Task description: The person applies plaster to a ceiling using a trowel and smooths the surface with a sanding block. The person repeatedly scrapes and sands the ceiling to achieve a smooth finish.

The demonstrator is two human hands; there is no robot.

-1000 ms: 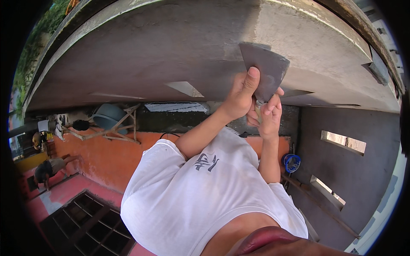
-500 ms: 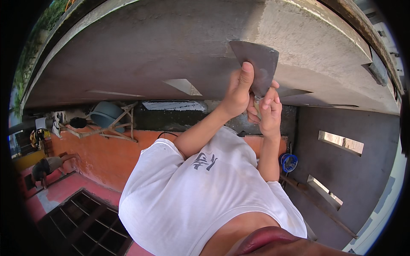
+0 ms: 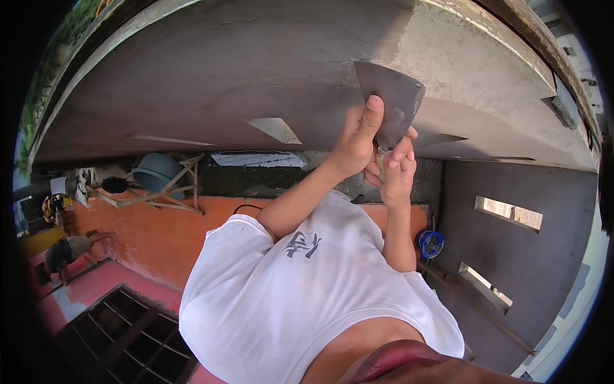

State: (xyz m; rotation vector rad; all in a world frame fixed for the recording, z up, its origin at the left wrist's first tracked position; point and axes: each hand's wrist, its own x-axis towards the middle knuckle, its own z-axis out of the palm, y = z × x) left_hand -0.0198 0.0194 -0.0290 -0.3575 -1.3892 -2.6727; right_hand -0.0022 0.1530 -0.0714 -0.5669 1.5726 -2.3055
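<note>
Across the nearby chest, dark brush-style writing marks the white shirt (image 3: 307,301). Above it, the right hand (image 3: 398,171) curls round the scraper's handle, seemingly for control; the left hand (image 3: 358,139) clasps the scraper's blade (image 3: 396,96), thumb flat on its face, probably bracing it. No label shows there. Beyond are the grey wall (image 3: 243,70) and, farther left, 1 tub (image 3: 157,173) by a wooden frame (image 3: 185,185).

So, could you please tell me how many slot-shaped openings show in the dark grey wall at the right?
2: an upper opening, and a lower opening below it, slightly left. The white shirt may hide others.
</note>
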